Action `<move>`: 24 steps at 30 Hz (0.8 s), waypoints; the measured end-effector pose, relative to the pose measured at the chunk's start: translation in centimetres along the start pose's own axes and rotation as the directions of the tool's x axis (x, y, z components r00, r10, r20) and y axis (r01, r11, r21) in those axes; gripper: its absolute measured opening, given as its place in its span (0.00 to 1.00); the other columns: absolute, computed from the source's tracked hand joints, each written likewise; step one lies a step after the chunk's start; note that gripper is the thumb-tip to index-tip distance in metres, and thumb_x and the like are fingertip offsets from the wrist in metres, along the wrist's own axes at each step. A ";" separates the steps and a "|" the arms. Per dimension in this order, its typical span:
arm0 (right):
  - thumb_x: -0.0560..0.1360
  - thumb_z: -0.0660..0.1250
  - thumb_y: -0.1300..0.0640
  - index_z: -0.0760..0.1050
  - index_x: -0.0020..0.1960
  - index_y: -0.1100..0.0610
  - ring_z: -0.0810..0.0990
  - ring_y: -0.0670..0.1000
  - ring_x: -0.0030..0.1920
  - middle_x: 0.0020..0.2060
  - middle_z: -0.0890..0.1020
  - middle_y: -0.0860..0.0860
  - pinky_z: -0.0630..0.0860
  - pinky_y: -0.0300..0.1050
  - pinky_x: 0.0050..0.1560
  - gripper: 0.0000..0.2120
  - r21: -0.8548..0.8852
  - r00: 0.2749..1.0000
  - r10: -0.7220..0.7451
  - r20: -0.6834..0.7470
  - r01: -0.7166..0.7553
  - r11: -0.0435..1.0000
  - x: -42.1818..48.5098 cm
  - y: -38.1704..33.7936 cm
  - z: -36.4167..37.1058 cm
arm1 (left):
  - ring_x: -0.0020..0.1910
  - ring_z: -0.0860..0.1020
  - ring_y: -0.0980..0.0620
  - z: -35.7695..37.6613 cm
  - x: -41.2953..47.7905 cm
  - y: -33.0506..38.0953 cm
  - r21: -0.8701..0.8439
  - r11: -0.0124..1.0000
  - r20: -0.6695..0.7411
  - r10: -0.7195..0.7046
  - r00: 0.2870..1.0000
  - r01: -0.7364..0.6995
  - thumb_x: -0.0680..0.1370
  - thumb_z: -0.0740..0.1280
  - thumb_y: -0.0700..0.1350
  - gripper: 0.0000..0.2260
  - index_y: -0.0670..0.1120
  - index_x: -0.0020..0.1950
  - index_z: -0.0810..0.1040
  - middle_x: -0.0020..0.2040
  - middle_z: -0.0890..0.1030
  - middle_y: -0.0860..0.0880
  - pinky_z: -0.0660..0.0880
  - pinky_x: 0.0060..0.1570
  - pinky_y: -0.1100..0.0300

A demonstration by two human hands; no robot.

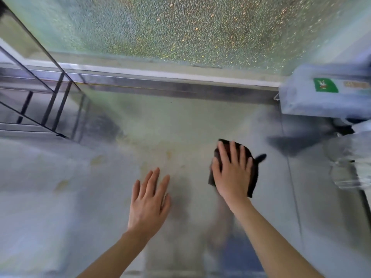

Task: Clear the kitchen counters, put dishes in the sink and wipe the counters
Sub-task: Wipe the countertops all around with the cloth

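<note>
A dark brown cloth (253, 173) lies on the steel counter (100, 187), right of centre. My right hand (231, 173) presses flat on it with straight, spread fingers, and the cloth's edges stick out at the top, right and lower right. My left hand (149, 199) is stretched out flat over the bare counter to the left of the cloth, fingers straight, holding nothing. Yellowish stains (168, 155) mark the counter ahead of my left hand.
A black metal rack (46, 105) stands at the far left. A pale blue pack with a green label (325, 93) sits at the far right, with a clear glass container (349, 169) in front of it. A speckled wall (180, 27) rises behind the counter.
</note>
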State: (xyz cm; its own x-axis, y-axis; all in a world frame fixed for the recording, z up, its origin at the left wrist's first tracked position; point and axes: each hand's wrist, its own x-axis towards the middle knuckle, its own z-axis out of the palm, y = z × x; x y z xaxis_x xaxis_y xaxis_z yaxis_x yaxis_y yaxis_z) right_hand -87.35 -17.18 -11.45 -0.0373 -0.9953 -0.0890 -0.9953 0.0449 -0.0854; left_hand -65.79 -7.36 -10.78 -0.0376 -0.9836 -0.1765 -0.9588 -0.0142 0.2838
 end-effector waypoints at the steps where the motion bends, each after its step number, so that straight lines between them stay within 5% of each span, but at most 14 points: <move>1: 0.78 0.49 0.44 0.62 0.73 0.47 0.60 0.62 0.72 0.74 0.63 0.53 0.58 0.63 0.69 0.25 0.025 0.995 0.098 -0.016 -0.098 0.995 -0.9 -0.5 0.1 | 0.72 0.58 0.47 0.2 -0.4 -0.2 0.008 1.000 0.011 0.004 1.000 -0.004 0.78 0.53 0.53 0.22 0.49 0.70 0.68 0.72 0.66 0.44 0.50 0.69 0.49; 3: 0.77 0.51 0.45 0.64 0.72 0.48 0.61 0.62 0.72 0.73 0.64 0.54 0.58 0.64 0.68 0.24 0.036 0.995 0.089 -0.038 -0.088 0.996 -3.6 -2.7 0.4 | 0.73 0.56 0.48 0.6 -0.6 -0.4 0.013 1.000 0.011 0.007 1.000 -0.007 0.78 0.53 0.52 0.22 0.50 0.71 0.66 0.73 0.65 0.44 0.49 0.69 0.49; 8: 0.78 0.52 0.44 0.59 0.74 0.43 0.59 0.57 0.74 0.74 0.62 0.49 0.54 0.59 0.70 0.24 -0.027 0.931 -0.363 0.043 0.364 0.931 -8.5 -1.9 1.3 | 0.74 0.53 0.49 1.1 -0.5 -0.3 0.061 0.998 0.000 0.003 1.000 -0.003 0.78 0.51 0.52 0.23 0.51 0.74 0.60 0.75 0.60 0.46 0.46 0.70 0.49; 11: 0.77 0.50 0.44 0.61 0.73 0.45 0.61 0.59 0.72 0.74 0.63 0.51 0.57 0.61 0.69 0.24 -0.056 0.996 -0.094 -0.001 0.094 0.994 -7.7 1.6 1.1 | 0.74 0.53 0.48 1.3 -0.5 -0.3 0.076 0.997 -0.005 0.006 1.000 -0.006 0.78 0.50 0.52 0.24 0.50 0.74 0.60 0.75 0.59 0.46 0.46 0.70 0.48; 14: 0.77 0.48 0.44 0.63 0.73 0.49 0.61 0.63 0.72 0.73 0.64 0.55 0.58 0.65 0.67 0.26 0.021 0.971 0.234 -0.047 -0.233 0.972 -7.6 0.8 0.8 | 0.75 0.53 0.48 1.7 -0.5 -0.2 0.086 0.996 0.004 -0.002 1.000 0.002 0.78 0.49 0.52 0.25 0.49 0.75 0.58 0.76 0.56 0.46 0.48 0.72 0.45; 16: 0.77 0.50 0.45 0.63 0.73 0.49 0.62 0.63 0.71 0.73 0.64 0.55 0.59 0.65 0.67 0.25 0.044 0.977 0.208 -0.046 -0.206 0.978 -9.3 -2.2 1.0 | 0.75 0.55 0.46 1.6 -0.4 -0.2 0.111 0.994 0.008 -0.005 1.000 0.004 0.78 0.48 0.52 0.25 0.49 0.75 0.59 0.76 0.57 0.45 0.50 0.71 0.44; 21: 0.78 0.50 0.43 0.59 0.74 0.43 0.59 0.57 0.74 0.74 0.61 0.49 0.55 0.60 0.71 0.24 0.007 0.954 -0.295 0.041 0.295 0.955 -12.3 -2.3 1.6 | 0.74 0.44 0.49 1.7 -0.6 -0.3 0.147 0.989 0.011 0.016 1.000 -0.017 0.78 0.42 0.54 0.26 0.49 0.76 0.52 0.76 0.46 0.47 0.42 0.70 0.46; 24: 0.78 0.49 0.44 0.61 0.73 0.45 0.62 0.59 0.72 0.73 0.64 0.51 0.59 0.62 0.68 0.24 -0.035 0.999 -0.031 -0.007 0.031 0.999 -10.7 2.0 1.0 | 0.76 0.47 0.47 1.5 -0.5 -0.2 0.133 0.991 0.015 0.005 1.000 -0.007 0.78 0.43 0.53 0.26 0.49 0.76 0.54 0.77 0.49 0.46 0.44 0.71 0.46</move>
State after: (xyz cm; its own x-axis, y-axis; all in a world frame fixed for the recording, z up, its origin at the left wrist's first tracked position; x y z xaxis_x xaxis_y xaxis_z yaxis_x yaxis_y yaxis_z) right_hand -88.87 -6.37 -11.68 -0.0071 -0.9968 -0.0795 -0.9985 0.0114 -0.0537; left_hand -66.03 -6.57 -12.13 -0.0463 -0.9807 -0.1898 -0.9874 0.0162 0.1573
